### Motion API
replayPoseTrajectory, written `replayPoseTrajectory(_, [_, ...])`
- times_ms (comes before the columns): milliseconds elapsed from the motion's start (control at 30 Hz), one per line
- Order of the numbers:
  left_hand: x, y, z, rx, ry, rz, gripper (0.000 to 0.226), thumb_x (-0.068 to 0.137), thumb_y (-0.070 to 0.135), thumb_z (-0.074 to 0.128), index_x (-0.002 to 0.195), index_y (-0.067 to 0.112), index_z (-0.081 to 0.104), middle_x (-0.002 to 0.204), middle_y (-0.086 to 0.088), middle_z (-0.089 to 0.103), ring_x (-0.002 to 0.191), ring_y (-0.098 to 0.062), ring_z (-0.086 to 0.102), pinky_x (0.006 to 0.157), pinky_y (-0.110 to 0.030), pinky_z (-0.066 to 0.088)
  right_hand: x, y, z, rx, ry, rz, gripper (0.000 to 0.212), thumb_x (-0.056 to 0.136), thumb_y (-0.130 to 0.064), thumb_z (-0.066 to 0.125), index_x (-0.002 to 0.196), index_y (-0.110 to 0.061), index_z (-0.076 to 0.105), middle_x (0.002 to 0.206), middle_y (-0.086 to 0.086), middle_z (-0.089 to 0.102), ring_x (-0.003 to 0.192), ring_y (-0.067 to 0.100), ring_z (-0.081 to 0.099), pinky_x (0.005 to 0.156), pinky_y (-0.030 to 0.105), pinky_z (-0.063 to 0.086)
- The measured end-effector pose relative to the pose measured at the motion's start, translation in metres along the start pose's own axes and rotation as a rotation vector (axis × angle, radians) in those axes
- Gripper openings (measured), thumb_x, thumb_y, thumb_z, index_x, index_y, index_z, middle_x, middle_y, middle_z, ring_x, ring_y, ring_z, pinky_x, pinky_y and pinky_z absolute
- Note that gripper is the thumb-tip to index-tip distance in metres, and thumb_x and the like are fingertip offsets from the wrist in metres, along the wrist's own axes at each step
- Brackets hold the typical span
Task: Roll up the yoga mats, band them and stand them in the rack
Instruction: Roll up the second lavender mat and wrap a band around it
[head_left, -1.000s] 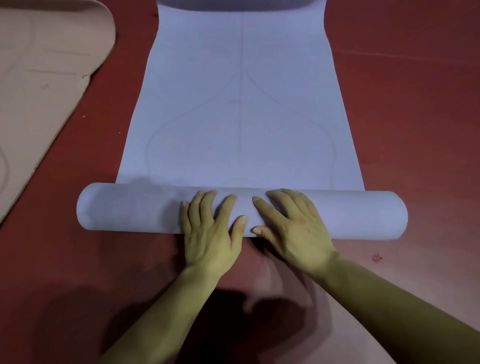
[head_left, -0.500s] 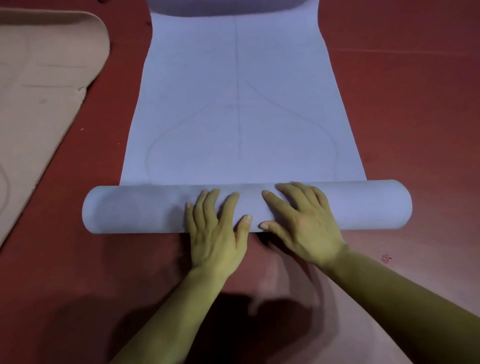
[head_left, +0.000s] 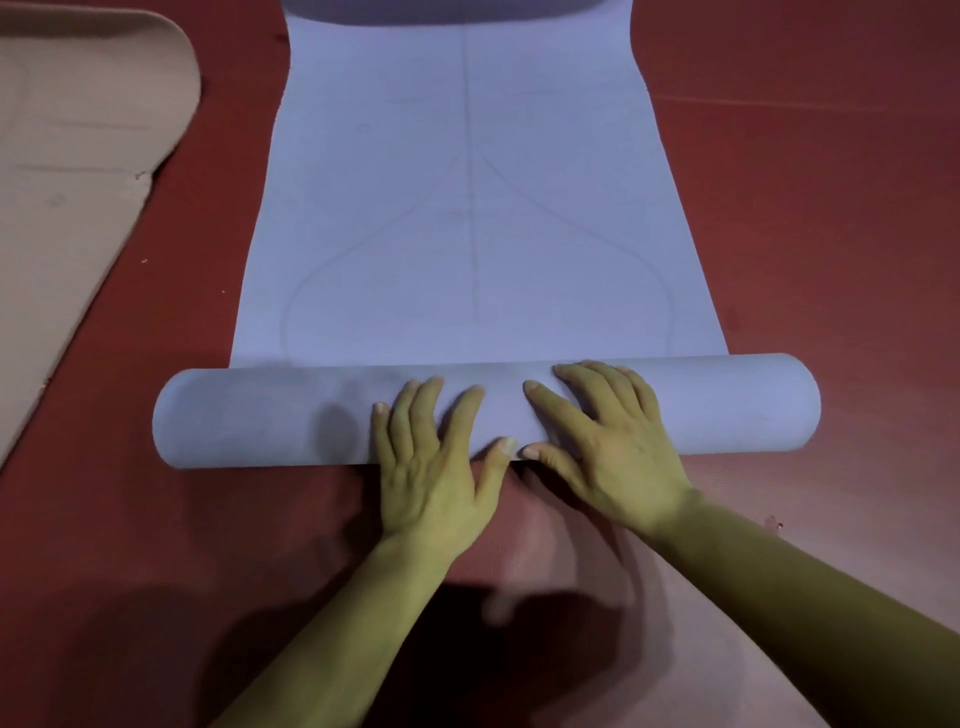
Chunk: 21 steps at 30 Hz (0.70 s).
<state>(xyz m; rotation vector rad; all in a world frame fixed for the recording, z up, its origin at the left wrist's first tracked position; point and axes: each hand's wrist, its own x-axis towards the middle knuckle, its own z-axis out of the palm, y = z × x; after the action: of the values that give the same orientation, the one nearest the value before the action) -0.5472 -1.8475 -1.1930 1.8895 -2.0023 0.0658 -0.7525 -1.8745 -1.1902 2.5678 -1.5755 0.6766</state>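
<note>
Hands flat, fingers spread: left hand (head_left: 431, 467) and right hand (head_left: 608, 447) press pale-blue foam mat roll (head_left: 249, 418) mid-frame, likely keeping winding tight.

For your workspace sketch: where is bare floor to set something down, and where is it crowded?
Bare red floor lies right of the blue mat, and in the strip between it and the beige mat. Crowded: mid-length on the roll, where left hand and right hand press.

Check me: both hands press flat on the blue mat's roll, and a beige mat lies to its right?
Wrong side: the head view shows the beige mat lying to its left. The left hand and right hand do press flat on the blue mat's roll.
</note>
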Motion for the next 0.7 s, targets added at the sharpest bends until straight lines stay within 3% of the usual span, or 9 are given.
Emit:
replayPoseTrajectory(167, [0.008, -0.004, 0.005, 0.018, -0.028, 0.0, 0.054, 0.095, 0.056, 0.046, 0.14, 0.026, 0.05, 0.146, -0.016, 0.045, 0.14, -0.037, 0.035, 0.122, -0.054, 0.01, 0.013, 0.006, -0.004, -0.01, -0.052, 0.0, 0.063, 0.095, -0.064, 0.053, 0.138, -0.018, 0.063, 0.135, 0.012, 0.059, 0.127, 0.037, 0.053, 0.108, 0.051, 0.035])
replayPoseTrajectory(300, [0.012, -0.004, 0.004, -0.005, -0.04, 0.003, 0.054, 0.093, 0.054, 0.048, 0.138, 0.025, 0.055, 0.145, -0.015, 0.047, 0.139, -0.038, 0.038, 0.121, -0.054, 0.01, 0.012, 0.003, -0.01, -0.025, -0.064, 0.049, 0.073, 0.084, -0.072, 0.066, 0.135, -0.02, 0.063, 0.137, 0.009, 0.055, 0.129, 0.031, 0.05, 0.107, 0.052, 0.031])
replayPoseTrajectory(467, [0.03, -0.005, 0.001, -0.103, -0.028, -0.005, 0.051, 0.095, 0.053, 0.047, 0.135, 0.023, 0.054, 0.141, -0.011, 0.051, 0.137, -0.035, 0.041, 0.121, -0.053, 0.012, 0.013, 0.003, 0.0, 0.007, -0.03, 0.071, 0.061, 0.094, -0.062, 0.057, 0.137, -0.018, 0.063, 0.136, 0.012, 0.057, 0.128, 0.035, 0.051, 0.11, 0.054, 0.035])
replayPoseTrajectory(600, [0.037, -0.011, 0.002, -0.292, 0.057, -0.004, 0.024, 0.099, 0.035, 0.042, 0.11, 0.022, 0.059, 0.136, -0.004, 0.059, 0.139, -0.028, 0.042, 0.122, -0.046, 0.011, 0.021, 0.006, 0.001, 0.024, -0.022, 0.058, 0.063, 0.095, -0.062, 0.052, 0.136, -0.016, 0.065, 0.134, 0.013, 0.059, 0.126, 0.035, 0.053, 0.109, 0.052, 0.035])
replayPoseTrajectory(700, [0.041, -0.006, 0.005, -0.299, 0.106, -0.052, 0.023, 0.1, 0.028, 0.04, 0.096, 0.017, 0.06, 0.132, -0.001, 0.063, 0.137, -0.026, 0.046, 0.121, -0.046, 0.016, 0.025, 0.007, -0.002, 0.019, -0.031, 0.059, 0.062, 0.096, -0.062, 0.051, 0.135, -0.016, 0.064, 0.135, 0.012, 0.059, 0.126, 0.035, 0.052, 0.109, 0.052, 0.034])
